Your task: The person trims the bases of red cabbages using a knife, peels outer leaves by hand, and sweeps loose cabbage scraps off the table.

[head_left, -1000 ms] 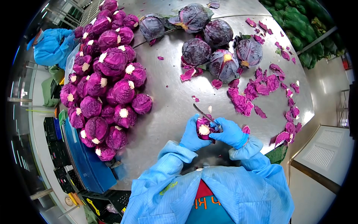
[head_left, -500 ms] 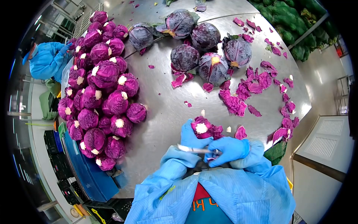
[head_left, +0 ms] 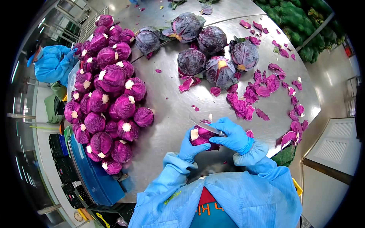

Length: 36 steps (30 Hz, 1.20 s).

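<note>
My left hand, in a blue glove, is wrapped round the left and lower side of a small purple cabbage, whose pale cut stem faces left. My right hand, also gloved, grips the handle of a curved knife and rests against the cabbage's right side. The blade lies across the top of the cabbage and points up and left. Scattered purple leaves lie beyond my right hand. Part of the cabbage is hidden by my fingers.
Bright purple cabbages are piled on the left of the metal table. Several darker cabbages sit at the back. A blue bin and black crates stand at the left. Another person is at the far left.
The knife has swung up from below the cabbage to lie across its top. My right hand has risen with it, and the loose purple leaf beside the cabbage no longer shows there.
</note>
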### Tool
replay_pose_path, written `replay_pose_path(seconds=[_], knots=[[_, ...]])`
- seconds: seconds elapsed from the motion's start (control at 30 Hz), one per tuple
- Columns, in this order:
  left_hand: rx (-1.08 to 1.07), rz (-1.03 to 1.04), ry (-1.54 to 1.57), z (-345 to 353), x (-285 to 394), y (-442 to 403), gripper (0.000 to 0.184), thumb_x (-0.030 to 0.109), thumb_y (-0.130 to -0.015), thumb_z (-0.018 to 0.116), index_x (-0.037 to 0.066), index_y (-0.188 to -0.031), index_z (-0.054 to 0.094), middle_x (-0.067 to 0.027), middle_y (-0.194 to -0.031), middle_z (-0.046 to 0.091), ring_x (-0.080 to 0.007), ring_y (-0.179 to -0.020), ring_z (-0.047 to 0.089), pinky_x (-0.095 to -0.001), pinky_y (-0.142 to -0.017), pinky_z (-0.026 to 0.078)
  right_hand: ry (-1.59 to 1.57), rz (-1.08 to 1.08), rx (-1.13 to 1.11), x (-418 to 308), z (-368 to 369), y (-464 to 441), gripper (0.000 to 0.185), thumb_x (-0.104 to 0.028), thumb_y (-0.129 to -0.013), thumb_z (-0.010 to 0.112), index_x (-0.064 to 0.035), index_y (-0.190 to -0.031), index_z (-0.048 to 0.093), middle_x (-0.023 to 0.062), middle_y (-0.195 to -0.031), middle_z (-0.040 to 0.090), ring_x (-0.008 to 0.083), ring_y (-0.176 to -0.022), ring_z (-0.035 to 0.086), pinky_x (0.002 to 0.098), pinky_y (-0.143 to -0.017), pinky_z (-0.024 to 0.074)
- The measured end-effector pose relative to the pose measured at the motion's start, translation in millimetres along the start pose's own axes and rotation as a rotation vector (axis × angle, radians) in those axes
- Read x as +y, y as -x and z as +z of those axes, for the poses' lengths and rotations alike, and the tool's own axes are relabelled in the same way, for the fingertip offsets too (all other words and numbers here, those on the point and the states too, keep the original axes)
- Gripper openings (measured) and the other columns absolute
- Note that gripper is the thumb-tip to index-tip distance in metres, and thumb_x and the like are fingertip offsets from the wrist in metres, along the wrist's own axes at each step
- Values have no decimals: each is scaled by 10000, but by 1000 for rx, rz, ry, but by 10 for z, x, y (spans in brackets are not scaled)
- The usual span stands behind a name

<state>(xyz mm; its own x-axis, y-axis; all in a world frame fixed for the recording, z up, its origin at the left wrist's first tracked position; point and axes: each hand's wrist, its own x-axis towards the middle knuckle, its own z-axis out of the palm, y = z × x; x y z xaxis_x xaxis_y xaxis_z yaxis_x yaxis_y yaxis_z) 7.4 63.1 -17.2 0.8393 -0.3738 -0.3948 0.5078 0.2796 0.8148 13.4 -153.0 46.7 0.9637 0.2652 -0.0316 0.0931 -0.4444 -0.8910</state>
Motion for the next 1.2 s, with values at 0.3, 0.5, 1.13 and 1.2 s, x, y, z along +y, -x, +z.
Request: replay_pose_path(seconds=[0.3, 0.5, 1.13, 1.2], knots=[[49, -126, 35, 59, 26, 31, 711, 90, -710, 813, 21, -1319, 453, -103, -1219, 587, -215, -1111, 583, -363, -988, 468, 47, -181, 305, 53, 184, 166, 435, -81, -743, 795, -114, -1159, 674, 52, -1029, 629, 158, -787, 615, 267, -714, 496], [-68, -200, 206, 196, 172, 8, 737, 198, -762, 757, 23, -1383, 401, -129, -1289, 553, -265, -1180, 557, -408, -1038, 441, -444, 75, 342, 143, 202, 209, 361, -17, -742, 782, -82, -1088, 698, 44, -949, 674, 126, -819, 614, 256, -718, 497], [-397, -105, 924, 184, 276, 22, 1039, 422, -649, 828, 98, -1469, 279, -153, -1471, 361, -356, -1320, 420, -552, -954, 512, -287, 250, 941, 396, -523, 173, 409, -21, -810, 706, -28, -1208, 613, 18, -1001, 623, 68, -695, 532, 203, -623, 456], [-338, -110, 903, 173, 311, 17, 1035, 417, -648, 830, 100, -1468, 282, -150, -1471, 361, -354, -1317, 424, -553, -968, 502, -147, 195, 829, 438, -445, 151, 460, -1, -801, 715, -47, -1245, 604, 20, -1098, 623, 67, -792, 538, 199, -729, 456]])
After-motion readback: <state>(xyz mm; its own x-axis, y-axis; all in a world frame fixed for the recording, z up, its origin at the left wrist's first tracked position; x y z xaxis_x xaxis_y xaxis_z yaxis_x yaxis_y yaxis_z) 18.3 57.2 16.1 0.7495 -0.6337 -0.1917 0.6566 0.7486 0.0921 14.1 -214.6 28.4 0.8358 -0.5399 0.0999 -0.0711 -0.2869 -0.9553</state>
